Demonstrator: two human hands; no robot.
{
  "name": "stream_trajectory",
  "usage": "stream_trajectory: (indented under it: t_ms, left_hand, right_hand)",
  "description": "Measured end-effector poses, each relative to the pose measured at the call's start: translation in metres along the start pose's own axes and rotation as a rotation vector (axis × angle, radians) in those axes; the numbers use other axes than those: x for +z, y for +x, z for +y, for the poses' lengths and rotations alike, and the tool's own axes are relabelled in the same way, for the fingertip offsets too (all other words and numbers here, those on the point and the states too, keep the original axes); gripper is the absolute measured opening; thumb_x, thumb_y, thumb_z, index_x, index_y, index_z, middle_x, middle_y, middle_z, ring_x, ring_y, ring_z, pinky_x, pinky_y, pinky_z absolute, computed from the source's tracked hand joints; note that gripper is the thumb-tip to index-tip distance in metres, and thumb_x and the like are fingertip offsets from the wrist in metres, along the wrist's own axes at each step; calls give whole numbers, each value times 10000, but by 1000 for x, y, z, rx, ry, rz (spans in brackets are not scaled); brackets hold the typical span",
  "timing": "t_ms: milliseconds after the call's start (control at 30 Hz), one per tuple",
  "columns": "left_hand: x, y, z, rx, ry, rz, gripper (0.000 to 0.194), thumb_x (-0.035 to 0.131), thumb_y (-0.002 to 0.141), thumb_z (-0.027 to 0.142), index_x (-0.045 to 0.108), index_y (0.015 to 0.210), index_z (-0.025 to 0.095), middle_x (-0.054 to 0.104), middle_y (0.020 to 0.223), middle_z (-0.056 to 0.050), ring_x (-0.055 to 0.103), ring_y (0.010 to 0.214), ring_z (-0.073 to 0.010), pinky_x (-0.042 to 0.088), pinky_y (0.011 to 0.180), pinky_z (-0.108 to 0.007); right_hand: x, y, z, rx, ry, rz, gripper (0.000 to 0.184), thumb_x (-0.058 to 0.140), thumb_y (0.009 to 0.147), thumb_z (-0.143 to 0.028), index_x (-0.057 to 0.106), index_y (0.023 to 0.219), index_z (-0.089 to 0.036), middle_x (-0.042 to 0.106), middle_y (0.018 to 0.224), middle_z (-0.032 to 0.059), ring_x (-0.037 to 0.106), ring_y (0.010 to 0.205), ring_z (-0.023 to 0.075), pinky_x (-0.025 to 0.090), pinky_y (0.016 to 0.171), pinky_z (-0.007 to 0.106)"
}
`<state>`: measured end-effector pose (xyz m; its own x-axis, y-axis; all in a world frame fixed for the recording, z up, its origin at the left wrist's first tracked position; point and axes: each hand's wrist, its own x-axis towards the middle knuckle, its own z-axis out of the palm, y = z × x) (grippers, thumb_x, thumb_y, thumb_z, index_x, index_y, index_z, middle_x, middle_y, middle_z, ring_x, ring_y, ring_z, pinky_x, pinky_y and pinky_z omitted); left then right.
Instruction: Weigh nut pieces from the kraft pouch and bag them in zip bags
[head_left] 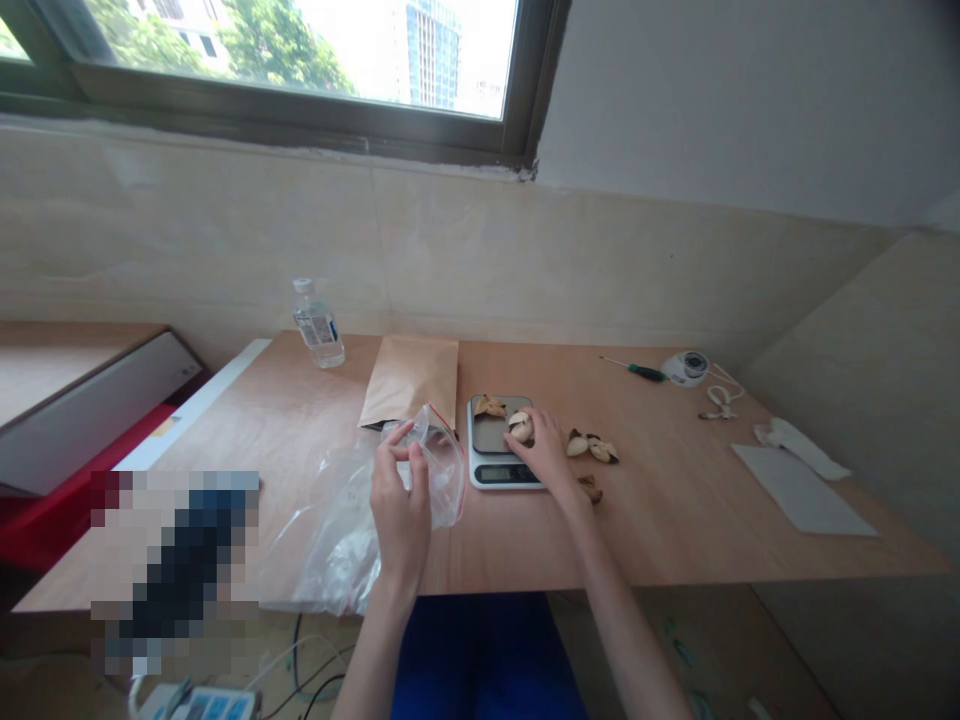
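One bare left hand (401,510) grips a clear zip-top plastic bag (442,480) between narrowly closed fingers, over a pale wooden table (660,540). The bare right hand (544,450) pinches a pale broken nut shell (520,427) on a white digital kitchen scale (474,445).

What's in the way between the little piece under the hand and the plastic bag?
Nothing visible blocks it. The pale piece under the right hand lies on the digital scale, and the plastic bag held by the left hand is just left of the scale. Only the scale's own edge lies between.
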<state>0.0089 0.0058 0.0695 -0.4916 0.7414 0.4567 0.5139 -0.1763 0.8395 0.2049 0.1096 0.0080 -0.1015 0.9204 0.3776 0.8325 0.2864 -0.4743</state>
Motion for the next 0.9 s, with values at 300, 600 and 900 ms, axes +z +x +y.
stream_trajectory:
  t_ms: [300, 600, 900]
  left_hand:
    - [13, -6, -1, -163, -41, -49, 205, 374, 913, 383, 437, 805, 220, 655, 1115, -135, 642, 957, -233, 477, 774, -357]
    - [24, -7, 0, -142, -59, -100, 139, 378, 912, 328, 456, 906, 214, 659, 1059, -125, 644, 968, -231, 487, 793, -365]
    - [26, -15, 7, -222, -102, -32, 196, 339, 921, 375, 438, 877, 212, 622, 1152, -166, 608, 1065, -253, 483, 812, -381]
  right_hand:
    - [0, 1, 2, 20, 240, 107, 314, 537, 780, -244, 534, 1082, -160, 554, 1064, 116, 502, 1004, 246, 418, 863, 378]
    - [-49, 0, -84, 131, 782, -182, 310, 545, 825, -422, 570, 1002, -168, 621, 839, 26, 579, 725, 155, 469, 631, 253]
    - [-76, -8, -112, 228, 683, -519, 411, 674, 733, -423, 588, 1078, -217, 641, 865, 39, 589, 660, 154, 437, 446, 211]
